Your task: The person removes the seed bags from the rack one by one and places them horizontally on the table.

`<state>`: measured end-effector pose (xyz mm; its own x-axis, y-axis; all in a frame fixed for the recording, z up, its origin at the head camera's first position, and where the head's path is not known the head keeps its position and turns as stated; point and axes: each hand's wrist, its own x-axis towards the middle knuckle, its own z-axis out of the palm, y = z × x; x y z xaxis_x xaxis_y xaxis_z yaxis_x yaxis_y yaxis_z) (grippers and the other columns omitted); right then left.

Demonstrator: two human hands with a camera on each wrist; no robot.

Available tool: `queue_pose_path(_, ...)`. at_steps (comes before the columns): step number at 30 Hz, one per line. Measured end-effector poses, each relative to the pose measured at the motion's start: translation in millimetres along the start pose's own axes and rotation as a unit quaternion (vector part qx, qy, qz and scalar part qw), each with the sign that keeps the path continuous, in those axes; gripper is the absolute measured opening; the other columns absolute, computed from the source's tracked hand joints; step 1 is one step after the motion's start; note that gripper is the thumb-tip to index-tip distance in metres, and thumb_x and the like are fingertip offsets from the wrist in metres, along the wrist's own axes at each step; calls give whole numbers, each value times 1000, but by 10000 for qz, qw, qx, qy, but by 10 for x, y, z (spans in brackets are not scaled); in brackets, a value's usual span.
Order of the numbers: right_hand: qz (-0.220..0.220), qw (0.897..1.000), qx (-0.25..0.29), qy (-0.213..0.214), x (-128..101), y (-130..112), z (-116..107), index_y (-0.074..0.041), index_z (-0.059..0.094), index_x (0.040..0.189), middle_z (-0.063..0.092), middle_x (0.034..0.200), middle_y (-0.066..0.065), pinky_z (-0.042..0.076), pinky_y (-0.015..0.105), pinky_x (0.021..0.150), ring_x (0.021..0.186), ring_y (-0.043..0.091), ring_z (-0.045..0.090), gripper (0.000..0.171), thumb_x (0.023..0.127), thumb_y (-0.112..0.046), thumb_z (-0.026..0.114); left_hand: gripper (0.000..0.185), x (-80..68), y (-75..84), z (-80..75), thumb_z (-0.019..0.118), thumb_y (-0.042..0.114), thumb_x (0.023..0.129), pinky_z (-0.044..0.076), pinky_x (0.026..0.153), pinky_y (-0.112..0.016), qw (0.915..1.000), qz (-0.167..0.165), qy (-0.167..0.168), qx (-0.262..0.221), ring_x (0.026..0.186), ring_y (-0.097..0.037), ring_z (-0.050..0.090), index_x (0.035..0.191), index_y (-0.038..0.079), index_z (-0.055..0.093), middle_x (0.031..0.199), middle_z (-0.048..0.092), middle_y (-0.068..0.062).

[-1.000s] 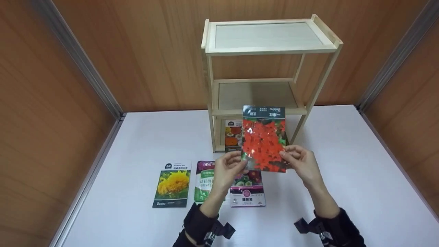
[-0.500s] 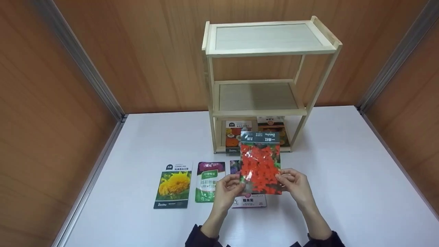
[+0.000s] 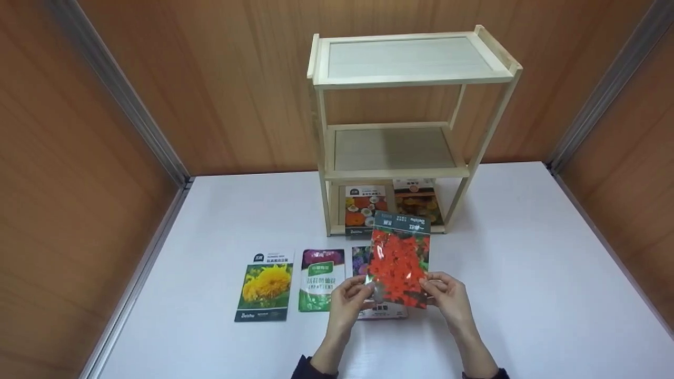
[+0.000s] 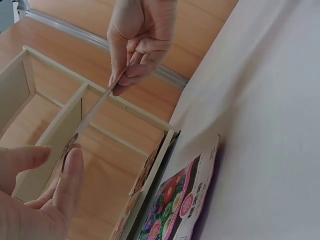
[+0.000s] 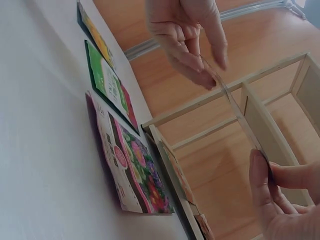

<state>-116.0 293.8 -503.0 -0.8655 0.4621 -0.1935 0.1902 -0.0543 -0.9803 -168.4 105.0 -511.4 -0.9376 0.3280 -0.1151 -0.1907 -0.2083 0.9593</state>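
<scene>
A seed packet [image 3: 398, 260] with red flowers and a dark green band is held up over the table, tilted, its lettering upside down. My left hand [image 3: 348, 305] holds its lower left edge; in the left wrist view the thumb [image 4: 30, 159] stands slightly off the packet while the fingers [image 4: 70, 175] lie behind it. At the lower right edge my right hand [image 3: 446, 300] pinches it between thumb and fingers. Beneath it, partly covered, a pink and white seed packet [image 5: 125, 160] lies on the table.
A three-tier wooden shelf [image 3: 413, 81] stands behind, with an orange-and-white flower packet [image 3: 363, 208] and a darker orange one [image 3: 418, 202] on its bottom tier. A yellow flower packet [image 3: 266, 287] and a green-and-purple packet [image 3: 321, 281] lie left on the white table [image 3: 537, 295]. Wooden panels enclose the space.
Both hands have brought the red flower packet down and towards me, and its top now leans slightly. The packets on the shelf's bottom tier show more fully.
</scene>
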Motion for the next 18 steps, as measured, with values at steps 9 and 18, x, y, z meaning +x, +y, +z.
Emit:
queue_pose_path(9,-250,9985,419,242,4,62,164,7,55,94,66,76,11,51,26,54,64,17,62,20,82,-8,62,51,-7,-180,329,66,19,80,51,72,-32,9961,97,685,-540,87,-23,62,115,-12,47,100,61,-17)
queue_pose_path(18,-134,9985,485,238,-3,111,259,7,54,94,66,77,10,51,25,54,63,14,61,22,83,-10,62,38,-23,-283,460,63,6,80,52,69,-32,9866,448,1240,-961,82,-23,62,110,-15,49,94,62,-19)
